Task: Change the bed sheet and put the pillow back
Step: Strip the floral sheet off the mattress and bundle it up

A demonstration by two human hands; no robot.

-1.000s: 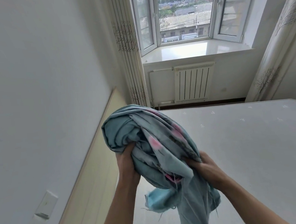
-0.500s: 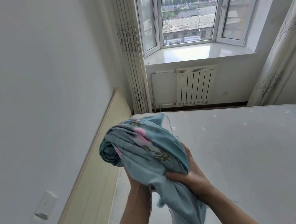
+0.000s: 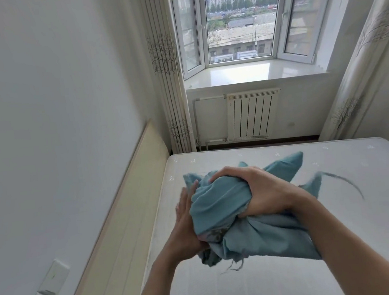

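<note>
Two hands hold one bundled sheet (image 3: 227,206) in the air over the near part of the bare mattress (image 3: 340,240). The left hand (image 3: 187,229) lies against the bundle's left side with its fingers fairly straight, cupping and pressing the cloth from beside and below; whether its thumb is hooked into a fold I cannot tell. The right hand (image 3: 257,191) sits on top, fingers curled over and clenched into the cloth, so it has the firmer hold.

From that grip the loose cloth runs away to the right and toward the person: a thick fold hangs below the right wrist, and a pointed corner and a frayed tail stick out to the right, blurred. The bundle has no clear long axis. The free material lies on the right hand's side, so spreading it would likely start there, with the mattress open beyond and to the right.

Further off, a pale headboard (image 3: 133,212) runs along the left wall. Beyond the mattress's far edge stand a radiator (image 3: 252,115) and a window (image 3: 238,21) between curtains (image 3: 167,73). No pillow shows.
</note>
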